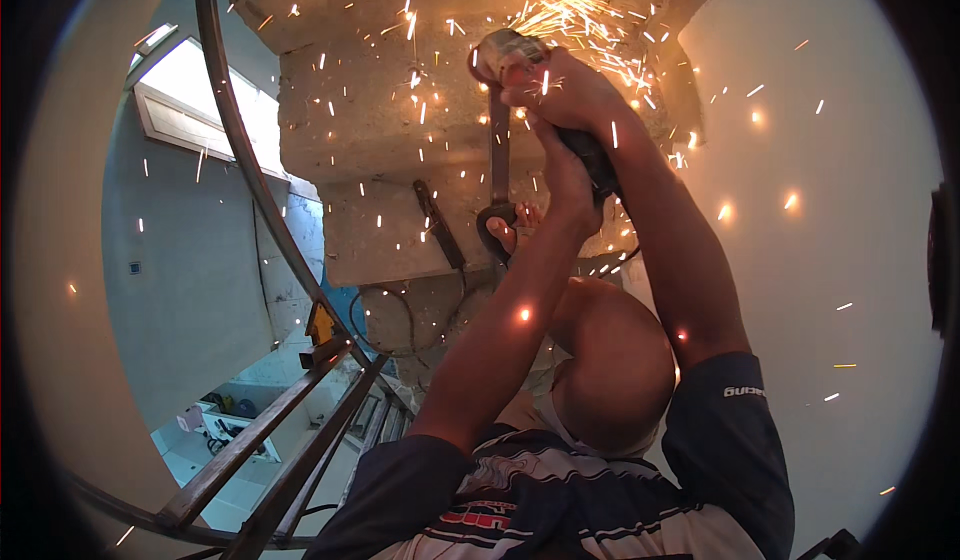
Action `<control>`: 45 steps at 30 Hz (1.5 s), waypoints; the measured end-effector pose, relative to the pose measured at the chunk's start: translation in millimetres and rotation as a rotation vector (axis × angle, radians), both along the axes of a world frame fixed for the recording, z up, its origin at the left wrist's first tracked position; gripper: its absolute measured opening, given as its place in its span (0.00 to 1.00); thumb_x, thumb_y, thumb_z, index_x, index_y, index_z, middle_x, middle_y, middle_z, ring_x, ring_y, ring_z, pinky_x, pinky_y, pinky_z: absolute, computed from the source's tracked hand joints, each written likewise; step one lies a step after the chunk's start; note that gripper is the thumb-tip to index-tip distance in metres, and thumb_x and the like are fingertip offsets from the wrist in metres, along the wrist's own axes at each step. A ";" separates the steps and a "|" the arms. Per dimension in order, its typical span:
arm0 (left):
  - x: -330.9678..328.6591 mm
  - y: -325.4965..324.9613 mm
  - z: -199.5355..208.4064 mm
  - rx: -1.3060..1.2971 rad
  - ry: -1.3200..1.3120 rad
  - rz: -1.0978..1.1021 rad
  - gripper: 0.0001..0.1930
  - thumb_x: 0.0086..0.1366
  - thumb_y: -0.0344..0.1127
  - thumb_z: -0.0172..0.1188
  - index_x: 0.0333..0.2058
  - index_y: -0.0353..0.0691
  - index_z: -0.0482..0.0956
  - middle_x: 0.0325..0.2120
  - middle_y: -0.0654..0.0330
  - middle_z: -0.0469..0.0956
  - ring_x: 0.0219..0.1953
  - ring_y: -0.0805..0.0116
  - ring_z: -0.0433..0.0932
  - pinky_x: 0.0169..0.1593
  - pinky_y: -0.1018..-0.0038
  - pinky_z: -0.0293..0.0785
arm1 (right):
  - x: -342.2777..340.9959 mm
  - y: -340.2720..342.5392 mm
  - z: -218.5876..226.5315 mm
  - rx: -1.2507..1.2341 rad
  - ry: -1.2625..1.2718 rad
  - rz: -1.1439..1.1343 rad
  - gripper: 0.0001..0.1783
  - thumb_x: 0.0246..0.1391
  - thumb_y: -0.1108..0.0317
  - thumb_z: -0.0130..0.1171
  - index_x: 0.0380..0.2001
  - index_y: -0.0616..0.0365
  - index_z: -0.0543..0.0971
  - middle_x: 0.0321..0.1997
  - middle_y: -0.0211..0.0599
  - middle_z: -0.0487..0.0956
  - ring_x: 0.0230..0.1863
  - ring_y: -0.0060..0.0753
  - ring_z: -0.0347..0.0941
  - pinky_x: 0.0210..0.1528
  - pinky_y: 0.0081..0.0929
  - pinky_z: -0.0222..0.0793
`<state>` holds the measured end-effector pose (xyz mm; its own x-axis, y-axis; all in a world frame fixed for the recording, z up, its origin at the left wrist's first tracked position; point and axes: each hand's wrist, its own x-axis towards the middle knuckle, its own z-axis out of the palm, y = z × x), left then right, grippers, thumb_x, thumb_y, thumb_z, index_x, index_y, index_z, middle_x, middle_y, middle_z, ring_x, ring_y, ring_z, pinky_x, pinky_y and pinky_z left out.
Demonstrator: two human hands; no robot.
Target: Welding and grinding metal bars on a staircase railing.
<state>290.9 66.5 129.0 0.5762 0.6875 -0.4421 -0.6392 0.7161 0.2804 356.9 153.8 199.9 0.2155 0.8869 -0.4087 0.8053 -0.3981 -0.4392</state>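
Observation:
An angle grinder [598, 160] with a dark body is held out in front of me over concrete steps, throwing a spray of orange sparks to the far right. Near its guarded head, my right hand [568, 88] is closed around the front of the tool. My left hand [568, 182] grips the body further back, closer to me. Beneath the head, a flat metal bar [500, 145] runs toward my sandalled foot [515, 228]. The grinding disc and its exact contact point are hidden by my right hand and the sparks.
An electrode holder [438, 225] with a looped cable lies on the step to the left. A curved metal rail [255, 185] with several steel bars [255, 435] runs down the left side, above a lower floor. A pale wall [820, 260] stands at right.

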 end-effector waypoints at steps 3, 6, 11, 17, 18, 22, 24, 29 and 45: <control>-24.5 12.1 -0.5 -0.113 -0.072 0.087 0.42 0.65 0.81 0.35 0.58 0.52 0.72 0.47 0.65 0.80 0.49 0.65 0.81 0.50 0.62 0.79 | -31.2 2.9 6.6 0.032 -0.118 0.039 0.52 0.46 0.38 0.64 0.59 0.77 0.67 0.55 0.58 0.79 0.57 0.50 0.78 0.58 0.39 0.72; -25.8 -1.9 22.3 0.004 0.070 0.010 0.43 0.66 0.79 0.37 0.63 0.50 0.67 0.54 0.65 0.77 0.56 0.66 0.78 0.58 0.64 0.75 | -8.8 0.7 -5.8 0.092 -0.042 0.088 0.48 0.42 0.41 0.71 0.54 0.72 0.73 0.50 0.56 0.82 0.54 0.50 0.79 0.56 0.38 0.72; -8.6 -24.1 11.6 0.005 0.068 -0.111 0.49 0.63 0.82 0.35 0.69 0.48 0.60 0.59 0.63 0.72 0.60 0.66 0.74 0.61 0.66 0.72 | 8.7 -40.1 4.0 0.100 -0.089 -0.182 0.53 0.43 0.37 0.68 0.59 0.75 0.70 0.55 0.60 0.79 0.58 0.54 0.77 0.60 0.41 0.70; 4.6 -25.3 5.3 0.057 0.049 -0.128 0.49 0.63 0.82 0.36 0.69 0.47 0.60 0.59 0.63 0.73 0.58 0.65 0.75 0.58 0.65 0.74 | 25.6 -43.1 -12.6 0.174 -0.066 -0.205 0.41 0.44 0.44 0.70 0.52 0.69 0.77 0.46 0.55 0.82 0.49 0.51 0.80 0.54 0.39 0.72; 4.8 -25.7 5.3 0.022 0.075 -0.130 0.49 0.63 0.82 0.35 0.68 0.48 0.61 0.58 0.63 0.74 0.57 0.65 0.76 0.58 0.64 0.74 | 26.1 -44.1 -13.5 0.176 -0.067 -0.209 0.41 0.44 0.44 0.70 0.52 0.69 0.77 0.46 0.55 0.82 0.49 0.51 0.80 0.54 0.39 0.72; 2.4 -17.7 3.5 0.012 0.089 -0.099 0.47 0.63 0.82 0.35 0.65 0.49 0.64 0.54 0.63 0.76 0.54 0.65 0.78 0.53 0.64 0.77 | 11.9 -39.0 -4.5 0.189 -0.101 -0.224 0.39 0.44 0.45 0.70 0.50 0.68 0.78 0.45 0.55 0.83 0.48 0.49 0.81 0.52 0.38 0.73; 0.0 -19.9 11.2 0.025 0.081 -0.091 0.47 0.63 0.82 0.35 0.64 0.49 0.66 0.52 0.64 0.77 0.51 0.66 0.80 0.48 0.64 0.79 | 11.0 -36.5 -0.8 0.156 -0.082 -0.217 0.40 0.44 0.45 0.71 0.51 0.69 0.77 0.45 0.56 0.83 0.48 0.49 0.81 0.52 0.38 0.74; -3.7 -16.8 13.9 -0.006 0.098 -0.100 0.47 0.62 0.83 0.33 0.60 0.48 0.69 0.45 0.65 0.80 0.41 0.68 0.84 0.33 0.68 0.81 | 4.4 -33.2 4.0 0.146 0.017 -0.191 0.45 0.44 0.45 0.72 0.54 0.75 0.73 0.47 0.57 0.82 0.49 0.48 0.81 0.53 0.38 0.74; 9.2 -19.8 4.4 -0.057 0.087 -0.065 0.45 0.59 0.85 0.35 0.54 0.52 0.74 0.33 0.70 0.82 0.27 0.70 0.81 0.24 0.71 0.74 | 12.1 -29.8 -0.8 0.118 -0.017 -0.160 0.47 0.40 0.44 0.73 0.51 0.76 0.74 0.44 0.58 0.83 0.47 0.49 0.81 0.50 0.38 0.75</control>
<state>300.1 46.7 133.4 0.5767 0.6220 -0.5297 -0.5656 0.7718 0.2904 369.0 124.0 199.2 0.3634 0.8824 -0.2989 0.7439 -0.4679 -0.4772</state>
